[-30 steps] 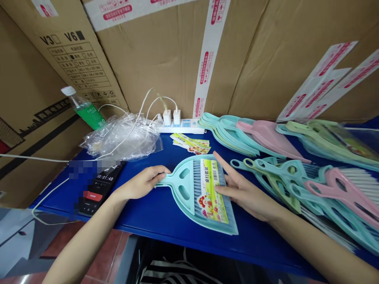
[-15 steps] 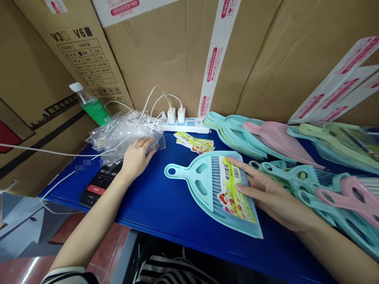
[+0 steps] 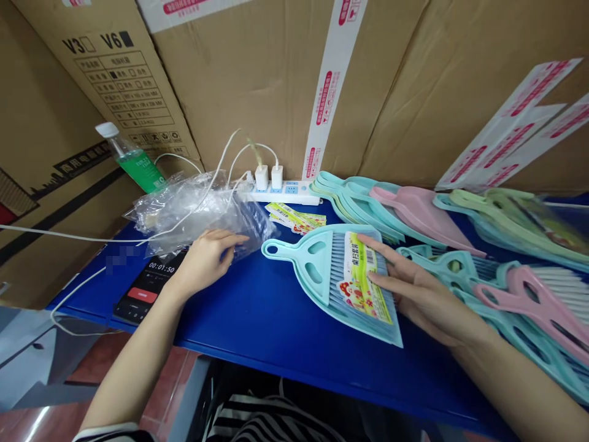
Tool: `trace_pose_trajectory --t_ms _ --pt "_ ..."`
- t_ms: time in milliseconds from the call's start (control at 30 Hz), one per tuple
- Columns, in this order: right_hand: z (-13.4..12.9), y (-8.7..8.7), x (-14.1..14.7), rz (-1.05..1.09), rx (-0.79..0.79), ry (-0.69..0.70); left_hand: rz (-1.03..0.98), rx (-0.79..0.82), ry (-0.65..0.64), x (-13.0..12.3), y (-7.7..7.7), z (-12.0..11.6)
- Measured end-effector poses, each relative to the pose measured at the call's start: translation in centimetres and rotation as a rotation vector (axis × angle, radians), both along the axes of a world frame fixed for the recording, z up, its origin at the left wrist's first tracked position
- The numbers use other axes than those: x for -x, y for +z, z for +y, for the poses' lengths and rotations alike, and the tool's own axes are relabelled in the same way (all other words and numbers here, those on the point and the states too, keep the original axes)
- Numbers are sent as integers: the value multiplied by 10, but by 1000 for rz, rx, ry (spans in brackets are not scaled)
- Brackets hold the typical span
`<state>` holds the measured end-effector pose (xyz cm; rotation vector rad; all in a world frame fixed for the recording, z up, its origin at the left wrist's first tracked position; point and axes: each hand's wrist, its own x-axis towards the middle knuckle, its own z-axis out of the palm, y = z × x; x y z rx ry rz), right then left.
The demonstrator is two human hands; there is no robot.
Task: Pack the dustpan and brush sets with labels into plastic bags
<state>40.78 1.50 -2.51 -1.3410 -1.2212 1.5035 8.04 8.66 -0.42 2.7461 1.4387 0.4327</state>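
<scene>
My right hand [image 3: 421, 294] grips the wide edge of a light-blue dustpan [image 3: 306, 270], thumb hidden underneath. A matching brush with grey-blue bristles [image 3: 338, 264] lies in the pan. Across the bristles is a yellow-and-white label card [image 3: 363, 276] with a red mushroom picture, and my fingers press on its right side. My left hand [image 3: 207, 261] is at the pile of clear plastic bags [image 3: 184, 212], fingers drawn together on the edge of one bag; its fingertips are partly lost against the film.
Behind lie more label cards [image 3: 297, 219] and a white power strip [image 3: 285, 195] with chargers and cables. Dustpans [image 3: 414, 215] and small brushes [image 3: 529, 294] cover the right side. A phone [image 3: 147, 288] and a green-labelled bottle [image 3: 138, 166] are at left. Cardboard boxes [image 3: 257, 73] wall the back.
My left hand has curled its fingers, and the bag's edge has shifted right towards the dustpan handle. The dustpan set has tilted slightly, still in my right hand. The view has shifted slightly.
</scene>
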Motion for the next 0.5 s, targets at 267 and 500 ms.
trace_pose_trajectory --t_ms 267,500 --pt "-4 17 0 73 55 -70 209 73 144 -15 -4 -7" --pt "-4 15 2 -31 -8 -64 382 76 256 -32 -12 -5"
